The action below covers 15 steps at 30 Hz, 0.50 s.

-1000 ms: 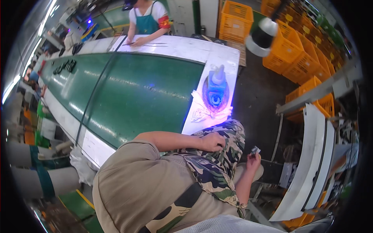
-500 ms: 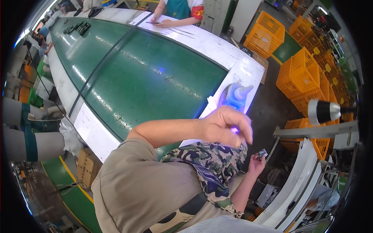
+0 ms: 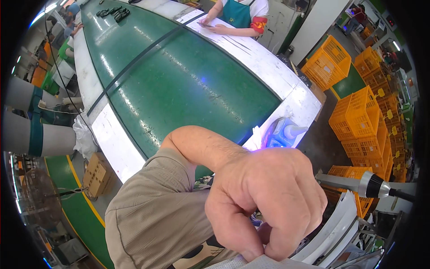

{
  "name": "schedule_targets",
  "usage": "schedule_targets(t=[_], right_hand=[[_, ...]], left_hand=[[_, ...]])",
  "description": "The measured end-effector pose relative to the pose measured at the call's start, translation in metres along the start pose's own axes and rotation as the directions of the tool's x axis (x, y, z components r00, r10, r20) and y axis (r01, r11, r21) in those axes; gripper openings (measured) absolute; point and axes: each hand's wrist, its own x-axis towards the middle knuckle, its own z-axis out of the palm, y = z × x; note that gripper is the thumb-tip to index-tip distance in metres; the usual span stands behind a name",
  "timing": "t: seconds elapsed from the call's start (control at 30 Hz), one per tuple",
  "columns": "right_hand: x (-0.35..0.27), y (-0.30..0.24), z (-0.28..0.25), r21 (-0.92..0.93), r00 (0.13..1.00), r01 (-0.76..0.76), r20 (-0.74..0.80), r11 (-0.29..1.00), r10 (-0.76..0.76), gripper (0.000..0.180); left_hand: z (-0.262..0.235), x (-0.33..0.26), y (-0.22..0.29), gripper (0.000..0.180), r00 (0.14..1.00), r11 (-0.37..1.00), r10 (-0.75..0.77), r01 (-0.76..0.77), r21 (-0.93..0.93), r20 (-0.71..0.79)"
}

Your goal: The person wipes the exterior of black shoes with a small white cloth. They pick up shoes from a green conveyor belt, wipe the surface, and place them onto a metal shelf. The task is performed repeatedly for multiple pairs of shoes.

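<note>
My left hand [image 3: 264, 201] fills the lower middle of the head view, very close to the camera, its forearm [image 3: 201, 145] bent across from a khaki sleeve [image 3: 156, 215]. The fingers curl downward and their tips meet a pale grey edge [image 3: 264, 262] at the bottom rim; whether they grip it is unclear. My right hand is hidden. Behind the knuckles, a blue-lit device with a white bottle [image 3: 286, 132] stands on the white end of the table [image 3: 304, 105].
A long green conveyor belt [image 3: 188, 85] with white side boards runs away to the upper left. A co-worker in a teal apron [image 3: 237, 13] works at its far side. Stacked yellow crates [image 3: 358, 121], white curved panels [image 3: 336, 233], a metal cylinder [image 3: 371, 184], and a cardboard box [image 3: 96, 172] are nearby.
My left hand has risen from chest height toward the camera and now covers the lower middle of the view. My right hand, which held a small object, has dropped out of sight.
</note>
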Motion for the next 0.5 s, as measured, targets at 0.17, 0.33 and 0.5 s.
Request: schedule_targets(t=[0.17,0.33,0.5], right_hand=[[0.02,0.029,-0.037,-0.01,0.998,-0.015,0.066,1.0,0.016,0.008],[0.019,0.031,-0.033,-0.016,0.996,-0.09,0.004,0.996,0.09,0.009],[0.007,0.029,-0.027,-0.005,0.99,-0.114,-0.089,0.993,0.113,0.007]], left_hand=[[0.004,-0.014,0.001,0.022,0.996,0.996,-0.084,0.083,0.031,0.012],[0.023,-0.051,-0.023,0.02,0.986,0.984,-0.157,0.161,-0.08,0.056],[0.038,-0.07,-0.034,0.026,0.978,0.952,-0.207,0.21,-0.221,0.038]])
